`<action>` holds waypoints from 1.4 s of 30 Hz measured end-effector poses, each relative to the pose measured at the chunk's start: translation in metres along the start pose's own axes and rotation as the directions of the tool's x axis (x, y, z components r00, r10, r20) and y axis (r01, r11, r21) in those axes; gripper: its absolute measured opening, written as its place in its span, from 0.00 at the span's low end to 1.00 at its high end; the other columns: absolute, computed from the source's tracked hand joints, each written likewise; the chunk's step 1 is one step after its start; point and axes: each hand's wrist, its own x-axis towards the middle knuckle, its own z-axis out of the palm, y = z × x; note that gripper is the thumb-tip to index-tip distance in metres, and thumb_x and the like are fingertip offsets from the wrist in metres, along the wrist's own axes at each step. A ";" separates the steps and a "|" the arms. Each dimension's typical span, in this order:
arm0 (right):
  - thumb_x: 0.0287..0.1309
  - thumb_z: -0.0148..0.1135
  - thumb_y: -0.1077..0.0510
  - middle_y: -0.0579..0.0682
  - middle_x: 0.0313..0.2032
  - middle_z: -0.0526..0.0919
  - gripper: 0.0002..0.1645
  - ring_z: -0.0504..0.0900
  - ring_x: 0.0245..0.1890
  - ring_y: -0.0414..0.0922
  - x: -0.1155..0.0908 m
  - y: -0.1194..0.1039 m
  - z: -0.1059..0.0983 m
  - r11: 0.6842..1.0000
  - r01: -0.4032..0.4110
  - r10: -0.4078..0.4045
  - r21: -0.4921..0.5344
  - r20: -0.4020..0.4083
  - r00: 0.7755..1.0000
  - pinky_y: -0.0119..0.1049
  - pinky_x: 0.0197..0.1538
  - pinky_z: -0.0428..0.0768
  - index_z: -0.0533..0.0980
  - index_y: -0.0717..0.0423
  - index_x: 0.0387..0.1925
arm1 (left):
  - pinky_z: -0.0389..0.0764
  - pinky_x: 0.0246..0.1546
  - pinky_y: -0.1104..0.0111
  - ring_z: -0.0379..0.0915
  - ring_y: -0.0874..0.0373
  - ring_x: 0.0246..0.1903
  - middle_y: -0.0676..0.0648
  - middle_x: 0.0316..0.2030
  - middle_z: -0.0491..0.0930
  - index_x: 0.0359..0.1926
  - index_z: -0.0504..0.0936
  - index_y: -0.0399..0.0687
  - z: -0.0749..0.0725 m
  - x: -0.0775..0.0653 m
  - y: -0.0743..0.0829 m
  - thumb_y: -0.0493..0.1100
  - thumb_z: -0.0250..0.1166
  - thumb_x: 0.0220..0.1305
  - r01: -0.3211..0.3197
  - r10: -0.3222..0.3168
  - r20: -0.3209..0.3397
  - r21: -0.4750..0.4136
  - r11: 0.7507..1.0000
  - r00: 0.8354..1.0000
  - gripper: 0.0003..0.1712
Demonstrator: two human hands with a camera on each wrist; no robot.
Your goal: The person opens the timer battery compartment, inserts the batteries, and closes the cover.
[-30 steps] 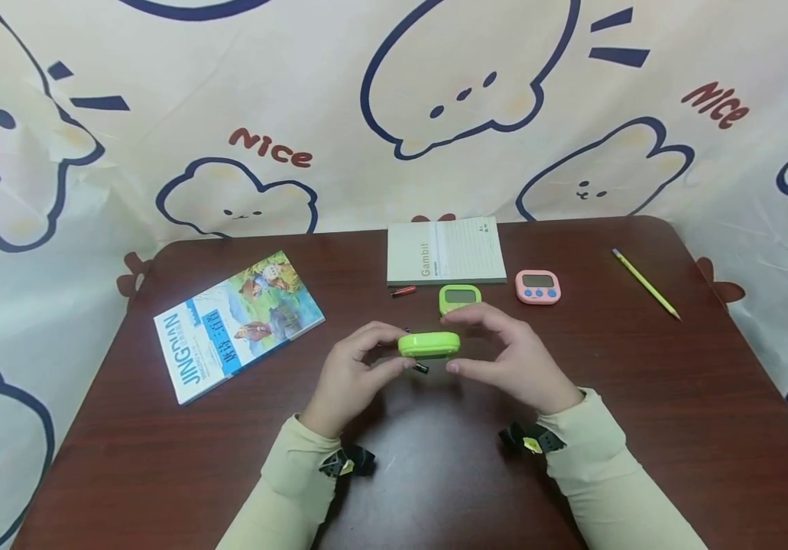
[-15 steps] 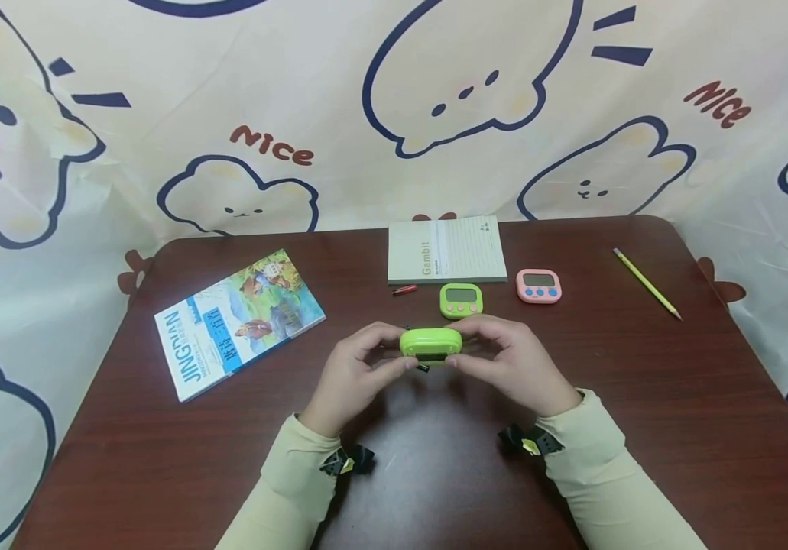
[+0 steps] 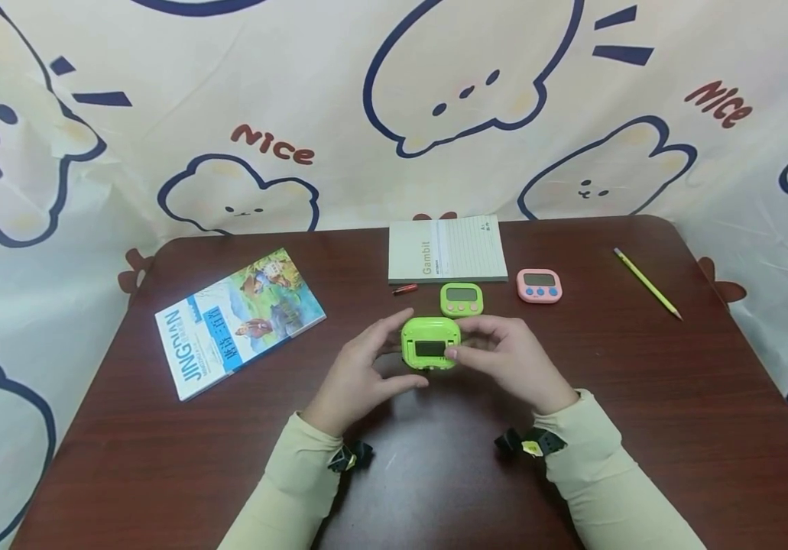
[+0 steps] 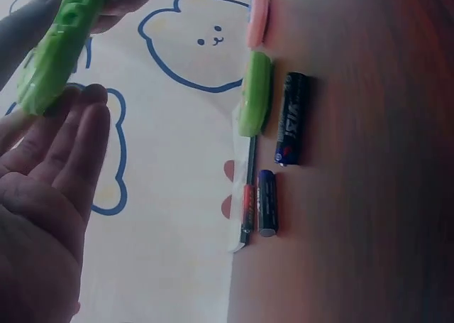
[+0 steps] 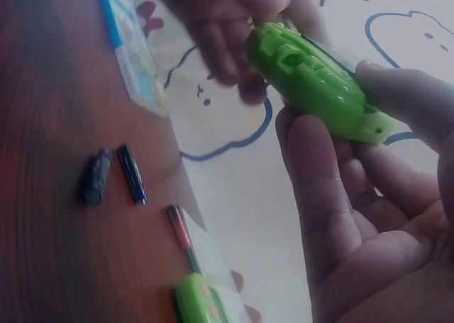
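Observation:
My right hand (image 3: pixel 513 359) pinches a green timer (image 3: pixel 431 330) between thumb and fingers, above the middle of the table. A dark rectangular panel in the timer's green face is turned toward the head camera. In the right wrist view, the slotted edge of the timer (image 5: pixel 305 74) shows. On its left side, my left hand (image 3: pixel 366 367) has its thumb and fingers spread around the timer. Straight fingers of the left hand (image 4: pixel 57 152) show close below the timer in the left wrist view. Two dark batteries (image 4: pixel 292 117) lie on the table, mostly hidden by the hands in the head view.
Behind the hands are a second green timer (image 3: pixel 462 299), a pink timer (image 3: pixel 539 286), a small red cylinder (image 3: pixel 404 289) and a notebook (image 3: pixel 445 250). A colourful book (image 3: pixel 240 325) lies left; a pencil (image 3: pixel 646 283) lies right. A patterned cloth (image 3: pixel 338 92) surrounds the table (image 3: pixel 160 473).
The green timer has tilted so its panelled face shows instead of its edge. The right hand has closed onto it, while the left thumb and fingers have spread off it.

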 end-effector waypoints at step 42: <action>0.60 0.71 0.57 0.46 0.41 0.89 0.11 0.84 0.41 0.40 -0.002 0.002 0.019 0.993 0.093 -0.102 -0.068 -0.147 0.984 0.31 0.43 0.81 0.88 0.53 0.44 | 0.82 0.49 0.74 0.80 0.62 0.51 0.52 0.55 0.81 0.63 0.75 0.47 0.014 0.000 0.010 0.44 0.83 0.47 -0.079 0.079 0.015 0.003 0.997 0.997 0.42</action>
